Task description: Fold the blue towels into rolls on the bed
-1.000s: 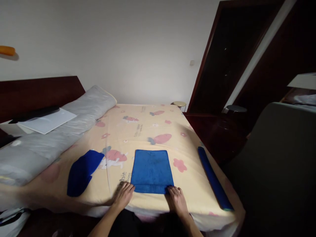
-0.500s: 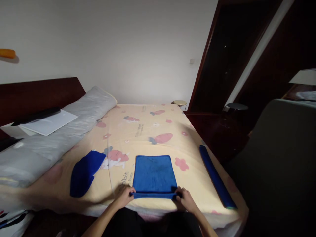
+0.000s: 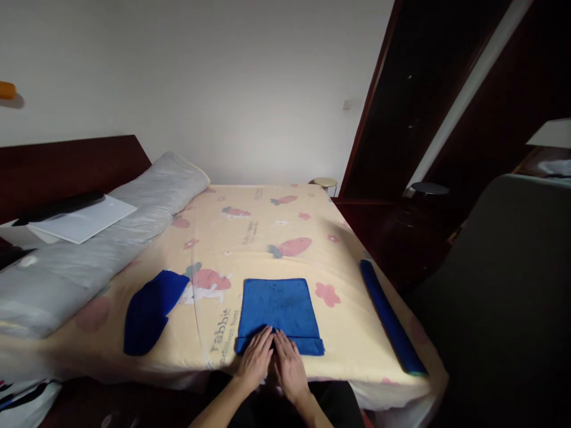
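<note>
Cloth [image 3: 280,303] lies flat on the bed [image 3: 348,333], near edge turned over as a strip [image 3: 310,346]. Left hand [image 3: 256,358] and right hand [image 3: 289,361] rest side by side on the strip's middle, fingers extended, clamped on nothing. Expected handling: light, soft, limp, low slip, not fragile. Grasp points: both strip ends.
</note>
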Demonstrator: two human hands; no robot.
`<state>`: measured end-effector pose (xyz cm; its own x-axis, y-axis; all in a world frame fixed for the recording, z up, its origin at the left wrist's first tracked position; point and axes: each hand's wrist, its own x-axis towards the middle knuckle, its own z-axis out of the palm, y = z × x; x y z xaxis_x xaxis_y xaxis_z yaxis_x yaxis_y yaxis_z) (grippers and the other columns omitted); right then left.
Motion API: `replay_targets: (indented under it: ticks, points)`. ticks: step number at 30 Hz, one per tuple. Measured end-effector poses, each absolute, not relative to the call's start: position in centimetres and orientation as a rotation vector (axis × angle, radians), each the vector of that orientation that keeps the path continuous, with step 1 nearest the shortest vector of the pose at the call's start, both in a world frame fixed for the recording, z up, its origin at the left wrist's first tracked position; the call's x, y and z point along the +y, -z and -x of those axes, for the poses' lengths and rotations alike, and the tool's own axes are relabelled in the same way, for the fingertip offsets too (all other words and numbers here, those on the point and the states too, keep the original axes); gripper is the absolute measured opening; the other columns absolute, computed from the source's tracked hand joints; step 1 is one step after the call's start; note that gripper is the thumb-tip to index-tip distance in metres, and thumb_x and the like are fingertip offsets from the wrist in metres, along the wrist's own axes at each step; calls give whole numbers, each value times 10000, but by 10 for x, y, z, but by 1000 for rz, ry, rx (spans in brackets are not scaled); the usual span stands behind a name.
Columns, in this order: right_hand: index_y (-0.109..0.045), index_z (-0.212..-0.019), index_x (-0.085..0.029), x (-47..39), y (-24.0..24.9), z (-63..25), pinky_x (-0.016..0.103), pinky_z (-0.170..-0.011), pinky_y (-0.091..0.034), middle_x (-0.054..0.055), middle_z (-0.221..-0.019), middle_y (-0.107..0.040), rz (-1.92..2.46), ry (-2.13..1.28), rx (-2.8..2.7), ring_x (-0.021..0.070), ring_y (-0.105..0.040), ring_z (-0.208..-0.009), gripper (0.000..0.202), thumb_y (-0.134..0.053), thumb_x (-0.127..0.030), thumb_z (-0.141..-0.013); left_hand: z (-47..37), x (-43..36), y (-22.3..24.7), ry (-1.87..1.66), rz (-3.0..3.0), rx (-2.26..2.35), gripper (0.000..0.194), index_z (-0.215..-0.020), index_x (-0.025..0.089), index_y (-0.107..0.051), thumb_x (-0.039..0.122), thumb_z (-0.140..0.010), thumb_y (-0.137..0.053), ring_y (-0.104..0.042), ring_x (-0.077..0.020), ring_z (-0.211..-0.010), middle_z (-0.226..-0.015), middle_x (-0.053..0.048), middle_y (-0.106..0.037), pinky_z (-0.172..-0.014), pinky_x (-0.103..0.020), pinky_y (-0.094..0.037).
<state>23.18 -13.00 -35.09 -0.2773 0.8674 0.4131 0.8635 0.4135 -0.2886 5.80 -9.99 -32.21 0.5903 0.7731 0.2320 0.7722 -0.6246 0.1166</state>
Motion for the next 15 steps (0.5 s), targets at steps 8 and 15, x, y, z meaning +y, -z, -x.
replay_targets:
  ticks: [8, 15]
  points:
    - [-208, -1593, -246, -141, 360, -312, 402, -1142, -352, 73, -1529, -445, 1502, 192, -2118, 227, -437, -1404, 614, -427, -393, -1038, 3, -93, 310, -259, -3022, 1263, 620, -1598, 264, -65, 336, -1040, -324, -349, -149, -1463, -1608, -10, -356, -1191, -364, -286]
    - [-255, -1581, -183, -140, 360, -275, 442, -1152, -336, 105, -1562, -379, 1512, 198, -2102, 247, -367, -1446, 579, -384, -254, -1020, -54, -105, 312, -375, -3010, 1282, 624, -1601, 197, -44, 267, -1030, -286, -323, -177, -1480, -1626, -50, -309, -1217, -390, -257]
